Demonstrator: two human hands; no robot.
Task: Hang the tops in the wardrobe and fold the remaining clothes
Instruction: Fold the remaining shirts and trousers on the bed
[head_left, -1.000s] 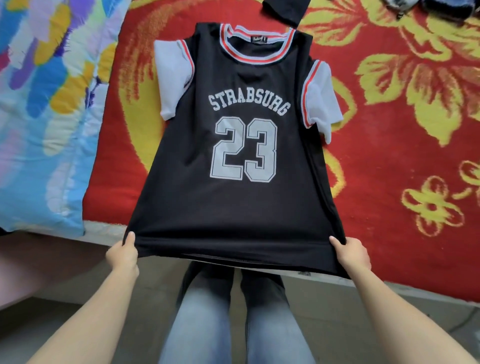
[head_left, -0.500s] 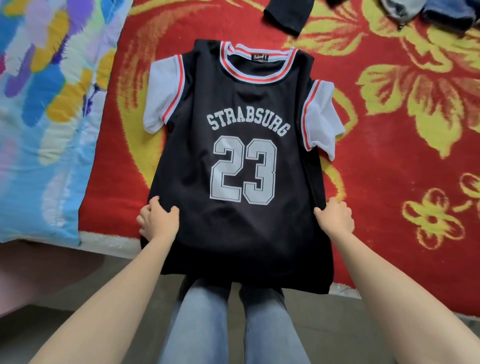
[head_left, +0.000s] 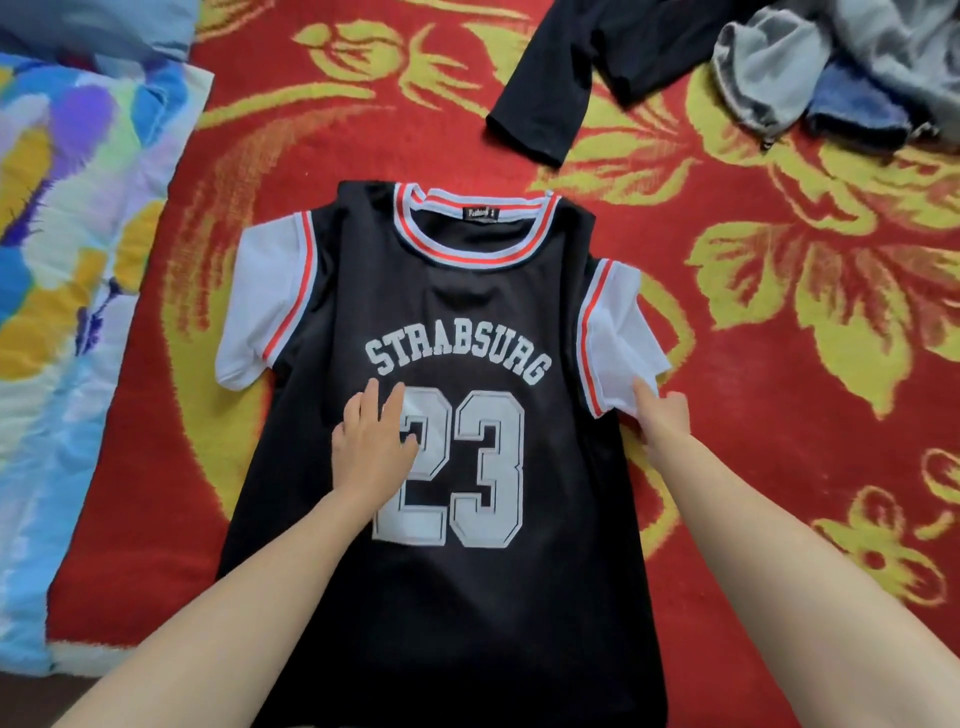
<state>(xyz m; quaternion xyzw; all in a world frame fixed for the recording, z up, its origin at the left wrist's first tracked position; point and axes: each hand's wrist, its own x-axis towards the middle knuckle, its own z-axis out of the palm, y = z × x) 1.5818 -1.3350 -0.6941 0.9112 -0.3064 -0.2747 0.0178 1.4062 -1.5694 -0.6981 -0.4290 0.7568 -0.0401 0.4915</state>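
A black jersey top (head_left: 467, 291) with white sleeves, red-striped trim and "STRABSURG 23" on its chest lies face up on the red and yellow blanket (head_left: 779, 415). My left hand (head_left: 371, 447) rests flat on the chest beside the number, fingers straight. My right hand (head_left: 662, 418) pinches the lower edge of the jersey's white right-side sleeve (head_left: 621, 332). The hem hangs over the bed's near edge, out of view.
A black garment (head_left: 566, 88) lies at the top centre. Grey and blue clothes (head_left: 831, 67) are heaped at the top right. A multicoloured quilt (head_left: 67, 312) covers the left side of the bed.
Both hands left the jersey's lower sides and moved up: the left onto the chest, the right to the white sleeve. My view came closer over the bed.
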